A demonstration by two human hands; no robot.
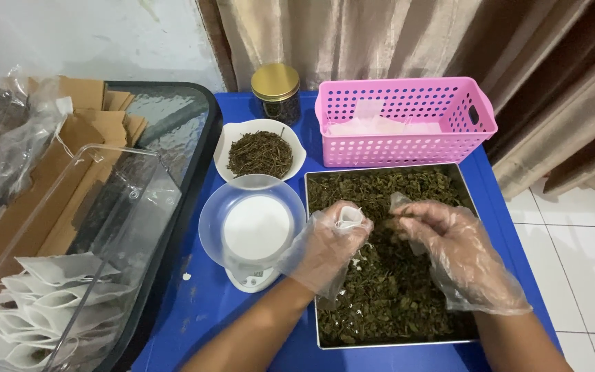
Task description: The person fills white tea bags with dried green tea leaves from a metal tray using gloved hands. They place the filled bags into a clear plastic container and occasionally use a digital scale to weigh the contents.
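Holding small white pouch (350,216) in left hand (325,251) grip | right hand (457,251) pinching dried leaves (388,289) just beside (gloved)

Both hands wear loose, clear disposable plastic gloves, crinkled and baggy. The left hand (325,244) glove ends at the wrist; the right hand (459,251) glove flares wide past the wrist. Forearms are bare, without sleeves.

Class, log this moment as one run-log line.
left hand: holds small white bag | right hand: pinching dried leaves | over metal tray | both gloved
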